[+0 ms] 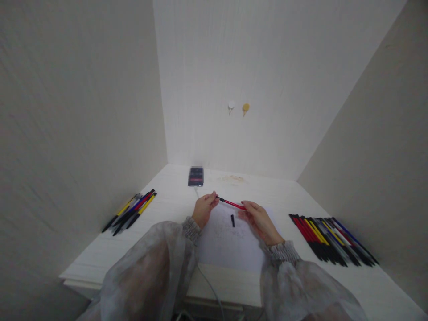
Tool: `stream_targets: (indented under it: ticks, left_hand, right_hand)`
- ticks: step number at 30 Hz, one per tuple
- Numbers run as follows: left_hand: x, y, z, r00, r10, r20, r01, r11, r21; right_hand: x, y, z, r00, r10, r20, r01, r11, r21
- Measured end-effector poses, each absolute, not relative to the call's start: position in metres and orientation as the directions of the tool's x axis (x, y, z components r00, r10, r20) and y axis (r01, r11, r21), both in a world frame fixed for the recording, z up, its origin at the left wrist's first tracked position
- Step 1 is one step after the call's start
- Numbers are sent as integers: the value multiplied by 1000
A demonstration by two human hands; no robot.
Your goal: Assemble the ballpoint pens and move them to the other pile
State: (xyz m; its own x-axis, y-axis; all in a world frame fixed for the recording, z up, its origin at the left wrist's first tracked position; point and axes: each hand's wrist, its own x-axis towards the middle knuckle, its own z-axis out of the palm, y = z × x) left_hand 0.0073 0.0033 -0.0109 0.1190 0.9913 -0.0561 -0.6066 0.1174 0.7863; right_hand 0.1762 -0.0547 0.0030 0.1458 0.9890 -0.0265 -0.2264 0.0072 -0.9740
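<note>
Over the paper, both my hands hold a red pen point(232, 203). My left hand point(204, 208) pinches its black end, while the fingers of my right hand point(256, 217) close round the thicker red end. Between them runs a thin red length; whether it is a bare refill I cannot tell. Below the pen, a small black pen cap point(232, 220) lies on the white sheet of paper point(230, 249). Faint scribbles mark the sheet around the cap.
Several pens in mixed colours point(132, 211) lie in a loose pile at left. A longer row of pens point(329, 238) lies at right. A phone-like device point(195, 176) with a cable stands at the back. Two wall hooks point(245, 108) hang above; walls enclose the white table point(160, 249).
</note>
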Motion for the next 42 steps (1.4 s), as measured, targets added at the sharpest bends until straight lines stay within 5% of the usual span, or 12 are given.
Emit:
stream_targets:
  ticks: [6, 17, 27, 35, 42]
  left_hand:
    - [8, 4, -13, 163, 985, -50, -582, 136, 801]
    - [8, 3, -10, 134, 987, -93, -589, 154, 793]
    - [3, 7, -12, 41, 989, -143, -559, 142, 817]
    - [4, 6, -7, 256, 967, -4, -662, 178, 728]
    - [4, 6, -9, 222, 972, -76, -614, 200, 763]
  right_hand:
    - [177, -48, -8, 172, 982, -71, -199, -36, -979]
    - [183, -46, -8, 294, 940, 174, -28, 191, -981]
    - [176, -54, 3, 321, 897, 304, -38, 334, -942]
    - [174, -54, 3, 300, 906, 300, -45, 327, -944]
    - [171, -55, 4, 299, 910, 286, -49, 314, -948]
